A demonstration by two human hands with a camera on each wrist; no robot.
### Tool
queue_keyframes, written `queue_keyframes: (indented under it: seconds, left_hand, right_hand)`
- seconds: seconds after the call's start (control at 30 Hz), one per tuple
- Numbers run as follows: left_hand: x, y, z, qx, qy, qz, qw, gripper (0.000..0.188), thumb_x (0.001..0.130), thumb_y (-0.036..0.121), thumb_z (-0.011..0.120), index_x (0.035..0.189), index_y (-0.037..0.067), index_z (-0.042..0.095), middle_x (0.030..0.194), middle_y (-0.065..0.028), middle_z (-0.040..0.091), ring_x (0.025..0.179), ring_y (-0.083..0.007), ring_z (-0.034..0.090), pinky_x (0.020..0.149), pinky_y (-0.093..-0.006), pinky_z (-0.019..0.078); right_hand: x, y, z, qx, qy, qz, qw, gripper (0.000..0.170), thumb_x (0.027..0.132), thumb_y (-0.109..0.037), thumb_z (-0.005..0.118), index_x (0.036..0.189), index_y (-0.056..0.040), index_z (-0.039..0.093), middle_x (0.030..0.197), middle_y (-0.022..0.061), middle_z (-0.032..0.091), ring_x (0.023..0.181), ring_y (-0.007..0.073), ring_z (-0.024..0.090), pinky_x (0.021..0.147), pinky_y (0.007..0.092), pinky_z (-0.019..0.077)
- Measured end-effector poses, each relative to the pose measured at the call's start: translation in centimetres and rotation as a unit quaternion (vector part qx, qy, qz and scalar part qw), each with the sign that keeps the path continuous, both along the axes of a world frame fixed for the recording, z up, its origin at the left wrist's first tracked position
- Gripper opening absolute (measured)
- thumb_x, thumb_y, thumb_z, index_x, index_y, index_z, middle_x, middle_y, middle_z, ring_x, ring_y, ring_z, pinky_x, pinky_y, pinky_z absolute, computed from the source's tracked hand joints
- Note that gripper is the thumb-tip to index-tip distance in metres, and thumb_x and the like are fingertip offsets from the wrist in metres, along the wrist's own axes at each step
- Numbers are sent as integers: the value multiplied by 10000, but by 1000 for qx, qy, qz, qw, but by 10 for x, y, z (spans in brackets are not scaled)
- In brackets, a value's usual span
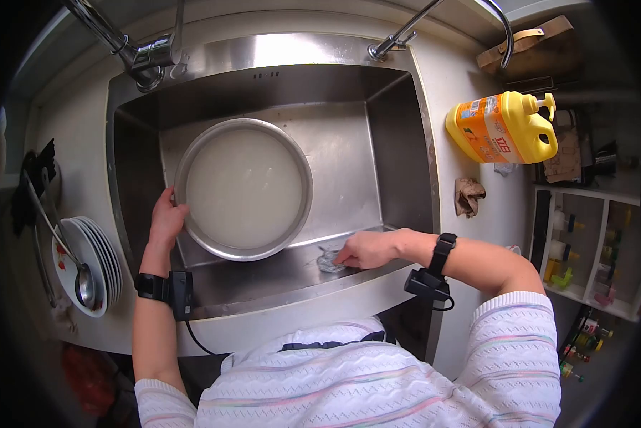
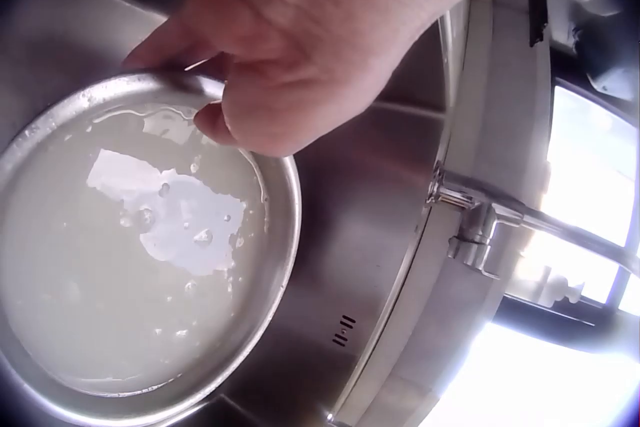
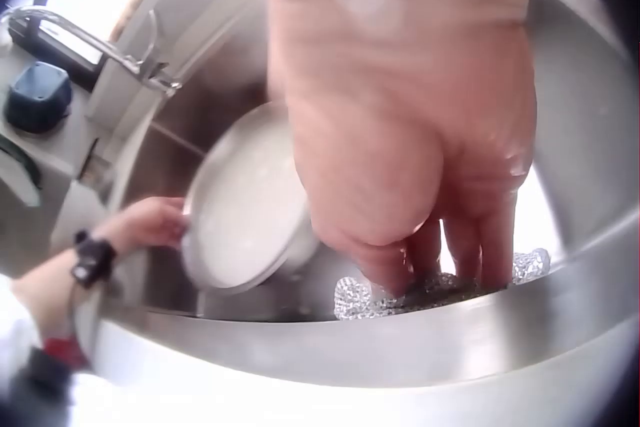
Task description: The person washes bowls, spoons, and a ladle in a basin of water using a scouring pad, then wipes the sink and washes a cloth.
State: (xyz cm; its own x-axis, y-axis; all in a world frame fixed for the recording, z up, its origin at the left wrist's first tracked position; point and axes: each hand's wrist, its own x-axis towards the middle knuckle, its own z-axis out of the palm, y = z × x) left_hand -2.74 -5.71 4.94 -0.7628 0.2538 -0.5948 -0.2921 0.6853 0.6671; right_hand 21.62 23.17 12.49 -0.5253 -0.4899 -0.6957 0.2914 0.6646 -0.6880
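Observation:
A round metal basin of cloudy, whitish water stands in the steel sink. My left hand holds its rim at the left, thumb over the inside edge and fingers outside, as the left wrist view shows. Down by the sink's front wall, my right hand grips a crumpled, silvery steel wool scrubber. In the right wrist view the scrubber bulges out on both sides of the fingers, and their tips are hidden in it.
Stacked plates with a ladle on top stand left of the sink. On the right counter are a yellow pump jug and a crumpled brown cloth. Two taps, one a larger faucet, rise behind the sink.

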Motion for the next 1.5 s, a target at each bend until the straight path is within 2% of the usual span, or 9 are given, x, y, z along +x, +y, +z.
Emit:
queue_keyframes:
  seconds: [0.17,0.37,0.6,0.7,0.87,1.07,1.2,1.3,1.5]
  left_hand:
    - [3,-4,-1,19,-69,-9,997,501,694,44,477,1191,3,417,916,-143,583,707,-216,595,443,-301,487]
    - [2,-1,-1,15,-175,4,985,488,700,21,493,1179,12,398,926,-150,575,713,-238,600,433,-318,493]
    - [3,0,4,35,-180,22,983,510,643,-50,529,1137,-5,408,955,-154,554,698,-266,601,438,-336,510]
    - [4,4,7,47,-184,21,982,529,613,-77,528,1125,-10,411,927,-157,551,692,-275,597,428,-337,512]
    - [14,17,0,70,-195,18,978,520,596,-88,523,1101,-12,426,901,-155,549,672,-270,590,411,-340,502]
    - [32,40,-12,72,-224,-9,972,474,612,-101,526,1075,-11,469,878,-153,566,654,-277,583,401,-344,481]
    - [48,64,-22,74,-237,-39,968,454,624,-93,522,1068,-5,482,895,-149,568,653,-268,586,396,-339,478]
    - [56,80,-18,85,-242,-77,964,441,635,-81,523,1066,0,490,910,-145,572,649,-257,588,397,-332,480]
    - [70,113,-13,89,-221,-130,962,424,669,-50,563,1078,-11,456,850,-114,576,621,-218,589,435,-284,500]
  right_hand:
    - [32,46,11,113,-94,-46,988,280,815,-85,485,1077,-46,577,999,150,609,904,290,583,818,324,443]
    - [2,-22,18,-56,-48,-153,985,270,781,-137,539,1032,-70,609,901,135,636,791,238,593,737,303,452]
    - [24,47,-42,101,-62,-61,991,221,760,-99,575,964,-23,610,755,92,619,674,163,588,597,284,471]
    - [-2,49,-13,143,-168,-134,966,142,769,-78,561,883,-4,600,722,74,591,648,127,578,550,261,482]
    - [-68,41,10,15,10,-455,890,92,798,-46,540,878,-16,575,728,17,563,630,76,539,517,219,482]
    - [-87,-2,-72,276,280,-143,908,277,725,-105,566,998,-56,580,891,165,606,863,276,596,753,340,483]
    - [-97,-2,-88,328,92,7,940,309,707,-110,562,1003,-31,596,965,178,603,909,328,579,800,350,473]
    - [-104,29,-61,224,69,-164,958,169,727,-89,557,811,48,611,665,167,601,582,246,626,493,320,519]
    - [-121,95,-22,17,40,-642,766,117,805,-72,530,826,41,553,706,75,580,536,146,554,430,253,503]
